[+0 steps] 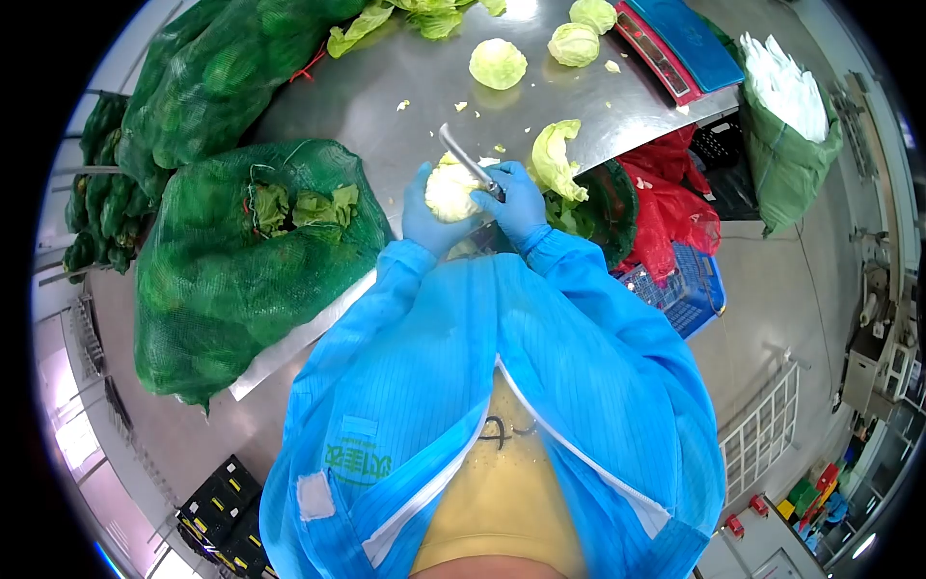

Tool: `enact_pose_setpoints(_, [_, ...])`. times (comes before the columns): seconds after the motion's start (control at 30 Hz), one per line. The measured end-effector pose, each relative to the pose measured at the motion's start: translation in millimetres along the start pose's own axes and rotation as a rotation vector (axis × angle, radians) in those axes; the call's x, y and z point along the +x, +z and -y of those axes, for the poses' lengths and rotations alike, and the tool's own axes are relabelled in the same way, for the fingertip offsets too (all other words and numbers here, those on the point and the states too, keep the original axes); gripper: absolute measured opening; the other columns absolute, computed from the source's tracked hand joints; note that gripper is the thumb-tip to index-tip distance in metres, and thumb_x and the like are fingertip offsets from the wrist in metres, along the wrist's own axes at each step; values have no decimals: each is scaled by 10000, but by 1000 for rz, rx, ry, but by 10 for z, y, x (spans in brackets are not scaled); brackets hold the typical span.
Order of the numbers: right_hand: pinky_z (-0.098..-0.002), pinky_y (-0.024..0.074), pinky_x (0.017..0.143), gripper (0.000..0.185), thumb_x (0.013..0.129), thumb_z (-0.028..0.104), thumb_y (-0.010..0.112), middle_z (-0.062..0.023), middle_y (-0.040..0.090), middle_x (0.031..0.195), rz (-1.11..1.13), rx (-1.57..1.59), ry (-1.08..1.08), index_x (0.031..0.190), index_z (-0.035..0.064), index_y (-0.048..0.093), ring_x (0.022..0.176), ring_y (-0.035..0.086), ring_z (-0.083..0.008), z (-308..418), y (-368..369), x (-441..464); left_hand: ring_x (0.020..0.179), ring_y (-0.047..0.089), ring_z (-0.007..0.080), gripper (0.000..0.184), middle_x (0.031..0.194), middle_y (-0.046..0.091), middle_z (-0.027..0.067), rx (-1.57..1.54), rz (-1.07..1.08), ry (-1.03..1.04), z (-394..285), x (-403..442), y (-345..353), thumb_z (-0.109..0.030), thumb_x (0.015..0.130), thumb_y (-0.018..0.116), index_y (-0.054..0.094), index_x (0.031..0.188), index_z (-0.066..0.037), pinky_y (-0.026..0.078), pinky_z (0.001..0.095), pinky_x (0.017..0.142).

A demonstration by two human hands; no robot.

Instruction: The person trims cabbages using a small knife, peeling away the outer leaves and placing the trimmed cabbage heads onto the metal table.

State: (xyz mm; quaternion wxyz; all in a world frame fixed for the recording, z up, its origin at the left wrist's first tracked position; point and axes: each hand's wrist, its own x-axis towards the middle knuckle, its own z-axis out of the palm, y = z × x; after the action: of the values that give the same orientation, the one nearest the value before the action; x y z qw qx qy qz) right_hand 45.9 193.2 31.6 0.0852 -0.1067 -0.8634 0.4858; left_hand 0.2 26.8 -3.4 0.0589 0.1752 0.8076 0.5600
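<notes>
- The left hand [429,217], in a blue glove, is cupped around the left side of a pale cabbage [449,189], gripping it.
- The right hand [518,201], also gloved in blue, is closed around the handle of a knife [465,154]; its thumb reaches toward the cabbage's right side.
- The pale cabbage sits between the two hands, at the near edge of the metal counter [386,96], in front of the blue jacket [598,328].
- The knife slants across the top of the pale cabbage, its tip pointing away from the person and to the left.
- A round cabbage [498,64] rests farther back on the counter, with two more cabbages [574,44] close together to its right.
- Small scraps [460,106] lie scattered between the hands and these cabbages.
- Loose leaves [424,19] lie toward the far side.
- A large leaf [557,159] lies at the right edge, just beside the right hand and above a dark green net bag [617,207].
- A red and blue device [675,48] stands near the right edge, farther back.
- Left of the hands, a green net sack [241,270] bulges with produce; another full sack [217,77] lies beyond it.
- Red bags [675,212] and a blue crate [687,289] are beside the counter's right edge.
</notes>
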Motion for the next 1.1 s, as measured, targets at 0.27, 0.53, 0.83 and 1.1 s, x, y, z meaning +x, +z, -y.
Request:
enact_pose_setpoints(0.27, [-316, 450, 641, 332, 706, 236, 725, -68, 532, 893, 65, -42, 41, 972, 66, 623, 707, 546, -215, 38, -59, 37, 1122, 484, 247, 1043, 1239, 426, 149, 76, -28, 66, 94, -2, 17, -123, 510, 863, 250, 1349, -34, 464, 354, 913])
enact_pose_setpoints(0.53, [-327, 446, 638, 243, 737, 188, 686, -69, 530, 824, 102, -128, -150, 917, 47, 602, 695, 542, -220, 45, -219, 145, 1098, 477, 308, 1053, 1180, 437, 176, 270, 10, 87, -154, 21, -14, -297, 487, 864, 301, 1337, -30, 408, 381, 952])
enact_pose_setpoints(0.83, [-308, 435, 616, 323, 759, 239, 699, -77, 503, 829, -135, -22, 28, 970, 13, 603, 658, 504, -160, -131, -306, 97, 1152, 446, 338, 1000, 1245, 419, 203, 303, 19, 71, -206, 53, -4, -340, 509, 835, 320, 1304, -16, 392, 393, 976])
enact_pose_setpoints(1.1, [-360, 457, 654, 270, 756, 275, 660, -76, 551, 866, -53, -105, -14, 920, 63, 626, 743, 568, -248, 117, -63, -49, 1104, 474, 318, 1037, 1199, 433, 191, 301, -20, 59, -190, 43, 53, -333, 478, 873, 321, 1310, -54, 417, 388, 939])
